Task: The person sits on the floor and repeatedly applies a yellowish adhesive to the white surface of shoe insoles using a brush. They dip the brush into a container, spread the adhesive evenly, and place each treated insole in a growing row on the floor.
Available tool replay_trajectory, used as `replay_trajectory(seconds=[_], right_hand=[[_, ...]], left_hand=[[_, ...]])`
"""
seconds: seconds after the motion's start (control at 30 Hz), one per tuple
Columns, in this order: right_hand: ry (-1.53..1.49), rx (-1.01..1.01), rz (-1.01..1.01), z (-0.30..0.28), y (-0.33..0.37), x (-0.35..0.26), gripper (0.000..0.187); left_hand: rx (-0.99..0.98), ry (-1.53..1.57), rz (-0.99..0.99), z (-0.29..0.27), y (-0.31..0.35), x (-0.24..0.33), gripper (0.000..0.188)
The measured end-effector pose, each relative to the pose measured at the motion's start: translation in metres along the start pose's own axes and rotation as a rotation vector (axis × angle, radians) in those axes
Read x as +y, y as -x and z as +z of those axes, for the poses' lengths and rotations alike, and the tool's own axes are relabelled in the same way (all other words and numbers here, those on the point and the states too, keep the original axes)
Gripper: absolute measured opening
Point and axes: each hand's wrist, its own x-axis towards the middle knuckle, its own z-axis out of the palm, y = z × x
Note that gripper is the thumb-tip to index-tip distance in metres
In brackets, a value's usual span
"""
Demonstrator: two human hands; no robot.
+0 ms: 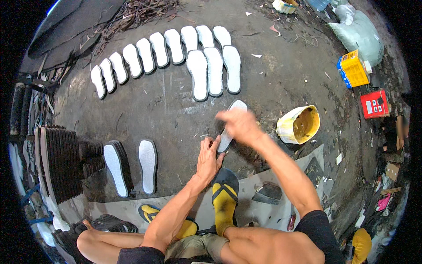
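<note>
A shoe sole [225, 141] with a pale top and dark edge lies slanted on the ground in front of me. My left hand [208, 157] pinches its near, heel end between thumb and fingers. Over its middle is my right hand [241, 126], blurred by motion, with its fingers curled under; whatever it grips is hidden. The sole's far tip shows beyond that hand. To the right stands a cut-down white tub [285, 128] smeared with yellow, holding brownish-yellow paste. Left of my hands lie a single grey-topped sole [147, 166] and a small stack of soles [116, 170].
White-topped soles [159, 49] form a curved row farther off, with three more [213, 70] in front. Dark soles [63, 163] are piled at the left. A yellow-and-blue can [354, 69], a red can [374, 104] and a pale sack [358, 37] stand right. My sandalled foot [225, 207] is close below.
</note>
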Motion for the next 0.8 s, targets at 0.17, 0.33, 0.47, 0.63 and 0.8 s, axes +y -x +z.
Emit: replay_trajectory(seconds=[0.17,0.33,0.47,0.63,0.8], right_hand=[[0.114,0.121,0.271,-0.002,0.013,0.023,0.032],[0.021,0.007,0.18,0.068,0.085,-0.073,0.039],[-0.204,0.148,0.244,0.031,0.086,-0.107,0.03],[-0.522,0.53,0.638,-0.072,0.058,-0.062,0.025],[-0.273,0.558,0.651,-0.088,0.081,-0.036,0.035]], left_hand=[[0.097,0.094,0.007,-0.008,0.003,-0.009,0.062],[0.354,0.297,-0.217,-0.038,0.004,-0.031,0.045],[0.441,0.284,-0.312,-0.05,0.003,-0.036,0.041],[0.21,0.012,0.045,-0.005,-0.002,-0.004,0.082],[0.161,0.025,0.078,-0.007,-0.012,-0.008,0.096]])
